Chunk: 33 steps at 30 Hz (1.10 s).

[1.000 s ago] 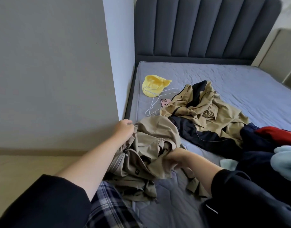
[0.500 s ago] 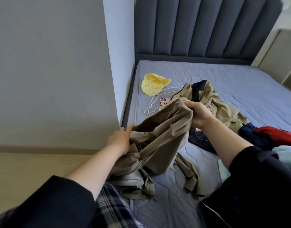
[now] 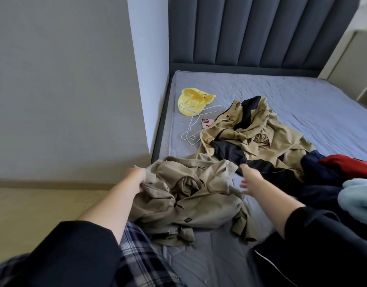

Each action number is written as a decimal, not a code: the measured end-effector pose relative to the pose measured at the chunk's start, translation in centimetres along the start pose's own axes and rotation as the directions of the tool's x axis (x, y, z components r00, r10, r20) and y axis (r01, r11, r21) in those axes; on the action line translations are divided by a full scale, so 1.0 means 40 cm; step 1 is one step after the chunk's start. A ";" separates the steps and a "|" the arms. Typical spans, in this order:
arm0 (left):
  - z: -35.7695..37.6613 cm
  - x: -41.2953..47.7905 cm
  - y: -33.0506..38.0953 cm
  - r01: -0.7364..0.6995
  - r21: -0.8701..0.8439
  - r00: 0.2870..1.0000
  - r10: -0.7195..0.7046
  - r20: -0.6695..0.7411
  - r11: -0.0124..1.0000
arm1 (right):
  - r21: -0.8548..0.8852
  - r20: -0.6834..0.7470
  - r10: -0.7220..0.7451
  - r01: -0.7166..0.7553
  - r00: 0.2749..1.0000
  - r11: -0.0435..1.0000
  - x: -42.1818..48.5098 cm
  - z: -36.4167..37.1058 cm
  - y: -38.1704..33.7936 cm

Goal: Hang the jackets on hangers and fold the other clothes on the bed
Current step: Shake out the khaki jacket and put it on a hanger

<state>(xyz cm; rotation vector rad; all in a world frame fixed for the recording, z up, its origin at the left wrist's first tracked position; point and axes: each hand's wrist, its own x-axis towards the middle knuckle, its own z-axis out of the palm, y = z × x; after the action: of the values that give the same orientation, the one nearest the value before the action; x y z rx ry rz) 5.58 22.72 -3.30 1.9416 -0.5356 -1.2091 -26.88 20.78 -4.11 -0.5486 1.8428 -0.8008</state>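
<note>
A crumpled khaki garment (image 3: pixel 190 201) lies on the near left corner of the bed (image 3: pixel 302 104). My left hand (image 3: pixel 137 177) grips its left edge at the bed's side. My right hand (image 3: pixel 251 179) hovers open just right of the garment, fingers spread, holding nothing. Behind it lies a tan and black jacket (image 3: pixel 251 133). White wire hangers (image 3: pixel 190 129) rest on the mattress between that jacket and a yellow cap (image 3: pixel 193 100).
A pink phone (image 3: pixel 206 122) lies by the hangers. Dark navy, red (image 3: pixel 348 164) and light blue (image 3: pixel 358 197) clothes are piled at the right. A grey wall stands left of the bed, a padded headboard (image 3: pixel 261 32) behind it.
My right hand had lifted a fold of the khaki garment; it has let go and the garment has dropped flat onto the bed. My left hand has closed on the left edge.
</note>
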 end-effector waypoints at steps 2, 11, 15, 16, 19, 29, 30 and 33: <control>-0.013 0.001 0.003 0.080 -0.024 0.997 -0.080 -0.014 0.997 | 0.003 0.042 0.105 -0.105 0.994 0.994 0.002 0.019 0.063; 0.040 -0.049 0.022 0.168 -0.228 0.953 -0.099 0.286 0.959 | -0.137 0.315 0.288 -0.256 0.905 0.957 -0.047 0.094 0.135; 0.066 -0.064 0.033 0.138 -0.166 0.943 -0.078 0.323 0.976 | 0.077 0.337 0.233 -0.273 0.912 0.959 -0.075 0.132 0.122; 0.072 -0.066 0.037 0.112 -0.183 0.953 -0.053 0.298 0.977 | 0.174 0.331 0.176 -0.243 0.927 0.954 -0.083 0.141 0.108; 0.078 -0.087 0.086 0.021 -0.268 0.971 0.044 0.236 0.963 | 0.437 0.306 -0.027 -0.115 0.952 0.892 -0.117 0.146 0.012; 0.027 -0.286 0.436 -0.386 -0.480 0.818 0.533 0.216 0.788 | 0.445 0.094 -0.607 0.512 0.789 0.734 -0.365 0.050 -0.430; 0.010 -0.320 0.475 -0.447 -0.467 0.793 0.580 0.188 0.763 | 0.393 0.054 -0.676 0.606 0.735 0.691 -0.403 0.036 -0.467; -0.060 -0.420 0.600 -0.637 -0.383 0.702 0.708 0.071 0.670 | 0.174 -0.078 -0.850 0.846 0.522 0.504 -0.535 -0.025 -0.572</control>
<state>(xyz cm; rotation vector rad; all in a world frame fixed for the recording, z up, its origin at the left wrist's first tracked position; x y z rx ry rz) 1.07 20.47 25.67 1.1410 -0.9969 -0.9267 -19.24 20.19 26.29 -1.3919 1.3639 -1.6037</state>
